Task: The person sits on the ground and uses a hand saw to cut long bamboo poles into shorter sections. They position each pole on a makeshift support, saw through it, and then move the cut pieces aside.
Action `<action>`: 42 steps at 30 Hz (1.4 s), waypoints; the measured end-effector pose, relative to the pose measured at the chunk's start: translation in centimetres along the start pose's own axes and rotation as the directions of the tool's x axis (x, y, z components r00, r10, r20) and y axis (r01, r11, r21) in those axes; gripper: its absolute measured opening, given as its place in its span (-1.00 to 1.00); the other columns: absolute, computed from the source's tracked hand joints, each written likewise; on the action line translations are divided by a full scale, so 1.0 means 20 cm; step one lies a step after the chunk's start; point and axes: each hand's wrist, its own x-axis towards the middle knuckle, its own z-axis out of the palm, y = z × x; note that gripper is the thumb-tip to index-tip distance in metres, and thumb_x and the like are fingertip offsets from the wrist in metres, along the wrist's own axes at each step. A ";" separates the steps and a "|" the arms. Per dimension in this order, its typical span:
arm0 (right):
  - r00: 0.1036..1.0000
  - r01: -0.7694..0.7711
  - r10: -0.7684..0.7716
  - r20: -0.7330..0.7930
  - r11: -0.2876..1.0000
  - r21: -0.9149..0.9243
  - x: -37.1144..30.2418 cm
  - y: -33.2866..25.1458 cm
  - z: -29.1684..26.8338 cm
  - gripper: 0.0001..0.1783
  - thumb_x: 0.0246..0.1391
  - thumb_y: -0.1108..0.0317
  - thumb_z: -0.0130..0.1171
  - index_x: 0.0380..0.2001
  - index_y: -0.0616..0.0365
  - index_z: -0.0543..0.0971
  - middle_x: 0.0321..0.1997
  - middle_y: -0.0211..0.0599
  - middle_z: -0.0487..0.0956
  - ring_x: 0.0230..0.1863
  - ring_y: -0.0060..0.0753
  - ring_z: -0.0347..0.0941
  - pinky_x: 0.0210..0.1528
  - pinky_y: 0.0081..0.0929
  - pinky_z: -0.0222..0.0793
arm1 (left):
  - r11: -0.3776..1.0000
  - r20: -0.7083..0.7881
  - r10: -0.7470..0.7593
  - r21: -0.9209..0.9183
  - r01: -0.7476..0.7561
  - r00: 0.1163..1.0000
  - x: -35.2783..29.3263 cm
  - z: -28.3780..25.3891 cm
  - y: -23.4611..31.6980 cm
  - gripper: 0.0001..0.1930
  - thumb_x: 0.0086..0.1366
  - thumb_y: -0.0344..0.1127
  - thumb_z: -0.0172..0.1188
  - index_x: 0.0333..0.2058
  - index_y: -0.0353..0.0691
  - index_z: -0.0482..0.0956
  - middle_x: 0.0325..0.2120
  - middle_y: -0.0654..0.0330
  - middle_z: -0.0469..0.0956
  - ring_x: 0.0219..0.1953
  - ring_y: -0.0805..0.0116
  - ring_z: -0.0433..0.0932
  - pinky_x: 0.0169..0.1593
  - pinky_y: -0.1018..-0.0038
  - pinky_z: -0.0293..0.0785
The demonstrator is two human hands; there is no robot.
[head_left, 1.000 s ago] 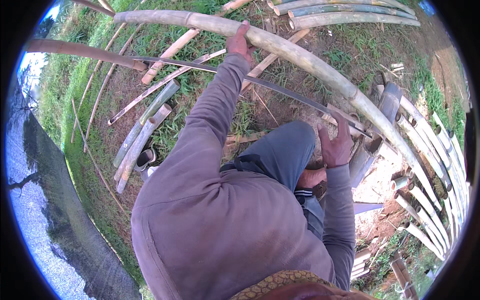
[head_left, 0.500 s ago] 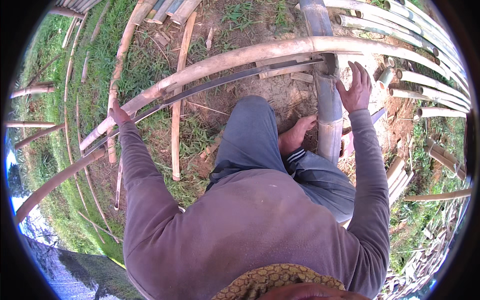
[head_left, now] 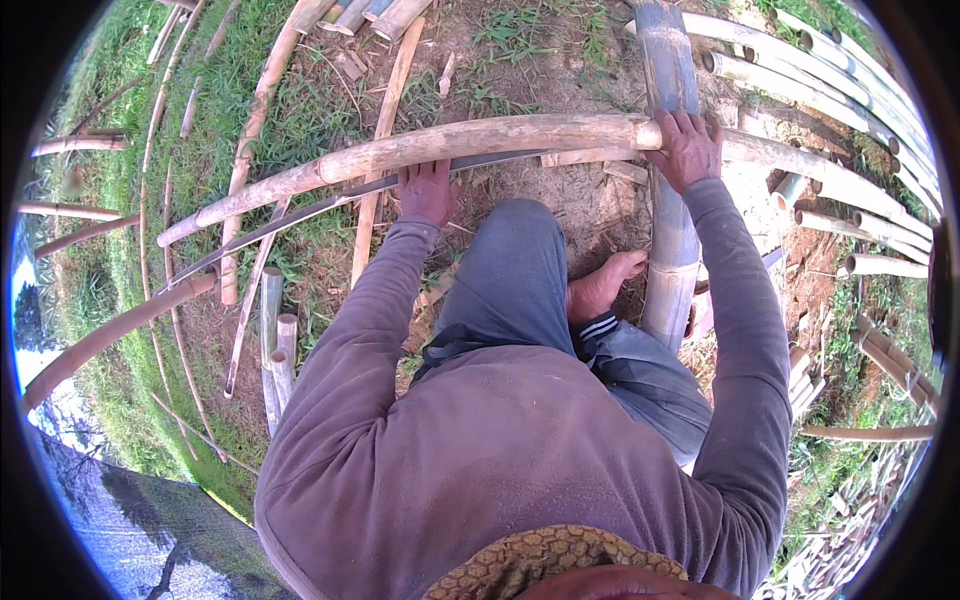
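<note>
1. On the far side of my bent knee (head_left: 522,240), the long pale pole (head_left: 520,133) ran from left to right, crossing the thick grey bamboo (head_left: 670,285) that lay from far to near beside my bare foot (head_left: 600,292).
2. My right hand (head_left: 690,150) was closed over the pole at that crossing, fingers bent across its top; its underside was hidden.
3. My left hand (head_left: 428,193) reached the pole's near edge farther left, fingers pointing away from me, right by a thin dark strip (head_left: 325,207). I could not tell whether they pinched pole, strip or both.
4. The step in hand, as I judged it, was steadying the pole on the thick bamboo; the next move called for a firm hold at both places and care with the strip's edge.
5. The nearest to containers were hollow lengths: the stacked bamboo (head_left: 780,90) at far right and short tubes (head_left: 272,320) at near left. Several ends at right gaped dark, and I could not see what was inside.
</note>
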 end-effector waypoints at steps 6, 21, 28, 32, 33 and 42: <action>0.972 0.096 -0.081 -0.220 0.994 0.059 -0.06 -0.26 0.01 -0.14 -0.01 -0.02 0.55 0.35 -0.12 0.47 0.22 -0.30 0.54 0.37 -0.10 0.39 0.48 0.28 0.12 | 0.973 0.227 0.158 -0.200 -0.113 0.961 -0.15 -0.16 0.00 -0.66 0.39 0.01 0.28 -0.03 -0.06 0.63 -0.21 0.03 0.70 -0.20 -0.09 0.73 -0.14 -0.03 0.65; 0.730 0.647 -0.568 -0.380 0.753 0.118 -0.60 -0.30 0.01 -0.38 0.07 -0.02 0.46 0.11 0.10 0.61 -0.24 -0.27 0.55 -0.22 -0.09 0.54 -0.15 -0.08 0.44 | 0.867 0.275 0.397 -0.424 -0.260 0.876 -0.27 -0.58 0.37 -0.46 0.32 0.28 0.29 -0.15 -0.13 0.57 -0.40 -0.04 0.68 -0.22 -0.21 0.71 -0.16 -0.10 0.59; 0.789 0.566 -0.470 -0.396 0.807 0.168 -0.51 -0.39 0.09 -0.35 0.09 0.05 0.45 0.23 0.04 0.62 -0.28 -0.29 0.53 -0.23 -0.12 0.51 -0.19 -0.12 0.36 | 0.930 0.326 0.304 -0.305 -0.205 0.895 -0.17 -0.70 0.28 -0.45 0.32 0.29 0.27 -0.08 -0.12 0.64 -0.30 -0.02 0.71 -0.16 -0.13 0.72 -0.08 -0.07 0.57; 0.792 0.546 -0.439 -0.424 0.821 0.169 -0.47 -0.49 0.12 -0.39 0.11 0.05 0.45 0.21 -0.01 0.63 -0.31 -0.30 0.52 -0.25 -0.12 0.52 -0.21 -0.12 0.35 | 0.943 0.311 0.262 -0.283 -0.174 0.914 -0.18 -0.71 0.19 -0.48 0.33 0.27 0.26 -0.09 -0.10 0.63 -0.25 0.00 0.70 -0.12 -0.11 0.71 -0.08 -0.07 0.57; 0.795 0.539 -0.432 -0.426 0.825 0.169 -0.45 -0.51 0.12 -0.40 0.11 0.04 0.45 0.20 -0.02 0.63 -0.31 -0.31 0.52 -0.25 -0.13 0.52 -0.21 -0.12 0.35 | 0.950 0.333 0.245 -0.271 -0.156 0.911 -0.17 -0.71 0.17 -0.48 0.34 0.28 0.25 -0.08 -0.09 0.64 -0.25 0.00 0.70 -0.12 -0.11 0.71 -0.08 -0.07 0.57; 0.822 0.527 -0.435 -0.369 0.826 0.199 -0.38 -0.63 0.12 -0.42 0.13 0.00 0.44 0.18 -0.05 0.62 -0.31 -0.31 0.54 -0.25 -0.11 0.56 -0.19 -0.11 0.40 | 0.954 0.315 0.257 -0.235 -0.187 0.914 -0.12 -0.69 0.04 -0.47 0.35 0.33 0.22 -0.08 -0.04 0.65 -0.31 0.06 0.69 -0.16 -0.08 0.71 -0.11 -0.05 0.56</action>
